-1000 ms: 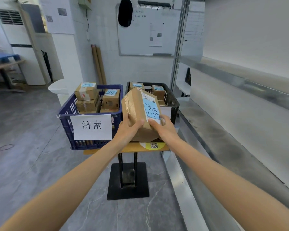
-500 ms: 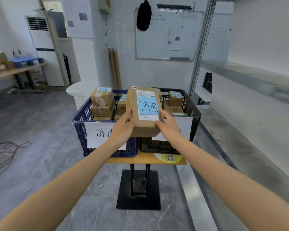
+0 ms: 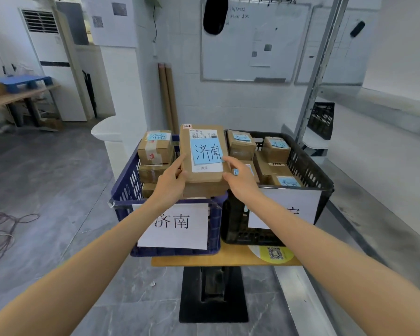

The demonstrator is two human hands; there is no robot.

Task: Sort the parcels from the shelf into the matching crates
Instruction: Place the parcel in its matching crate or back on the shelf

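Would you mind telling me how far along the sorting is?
Done: sorted parcels sit in the blue crate and black crate. In hand: the left hand and right hand hold a parcel marked 济南 over the blue crate, whose sign matches. Left: setting it down; no parcels show on the shelf.

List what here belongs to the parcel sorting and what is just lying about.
Belongs to the job: held parcel labelled 济南, left hand, right hand, blue crate signed 济南, black crate, sorted parcels in the crates.

Lying about: whiteboard, cardboard tubes against the wall, cables on the floor, air conditioner.
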